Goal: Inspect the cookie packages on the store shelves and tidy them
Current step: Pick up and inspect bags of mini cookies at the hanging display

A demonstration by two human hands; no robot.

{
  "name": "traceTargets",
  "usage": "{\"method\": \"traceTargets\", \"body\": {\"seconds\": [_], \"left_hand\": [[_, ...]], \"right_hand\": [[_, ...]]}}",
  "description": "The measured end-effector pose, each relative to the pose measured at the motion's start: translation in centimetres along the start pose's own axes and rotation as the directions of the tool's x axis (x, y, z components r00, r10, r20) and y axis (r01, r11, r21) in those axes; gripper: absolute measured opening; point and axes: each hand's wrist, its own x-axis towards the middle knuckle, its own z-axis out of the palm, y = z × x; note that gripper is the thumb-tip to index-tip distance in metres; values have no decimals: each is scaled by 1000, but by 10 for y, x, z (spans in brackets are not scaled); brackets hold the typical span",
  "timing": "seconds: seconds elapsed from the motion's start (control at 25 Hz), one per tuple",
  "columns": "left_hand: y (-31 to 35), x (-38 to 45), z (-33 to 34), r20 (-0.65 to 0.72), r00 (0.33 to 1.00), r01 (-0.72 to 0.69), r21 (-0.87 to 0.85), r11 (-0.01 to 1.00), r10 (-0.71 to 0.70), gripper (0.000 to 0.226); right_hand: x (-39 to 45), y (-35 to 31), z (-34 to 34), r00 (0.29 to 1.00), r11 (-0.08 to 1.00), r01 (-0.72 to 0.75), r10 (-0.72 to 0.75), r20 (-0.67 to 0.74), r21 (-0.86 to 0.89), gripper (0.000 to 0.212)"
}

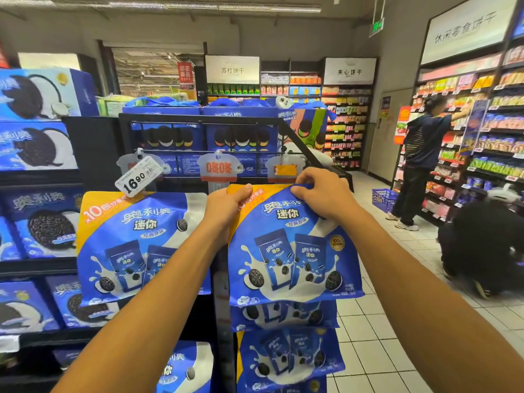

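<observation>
Blue cookie bag [292, 245] hangs pinched at its top edge by both hands: left hand [226, 204], right hand [323, 191].

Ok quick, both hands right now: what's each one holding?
Left hand: pinching the top left corner of the blue and yellow plastic cookie bag hanging at the front.
Right hand: fingers curled over the same bag's top edge, gripping it.

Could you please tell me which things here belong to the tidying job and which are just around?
Job: cookie bag held at its top by left hand and right hand; neighbouring bag.
Around: price tag; blue basket.
</observation>
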Motion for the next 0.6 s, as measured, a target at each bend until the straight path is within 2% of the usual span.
{"method": "traceTargets", "body": {"seconds": [0.36, 0.6], "left_hand": [[1, 14, 1, -21, 1000, 6, 21, 1000, -6, 25], [-8, 21, 2, -36, 999, -1, 93, 996, 4, 33]], "right_hand": [[7, -3, 5, 989, 998, -7, -3, -147, -62, 13], [7, -1, 8, 994, 988, -88, 78, -82, -127, 17]]}}
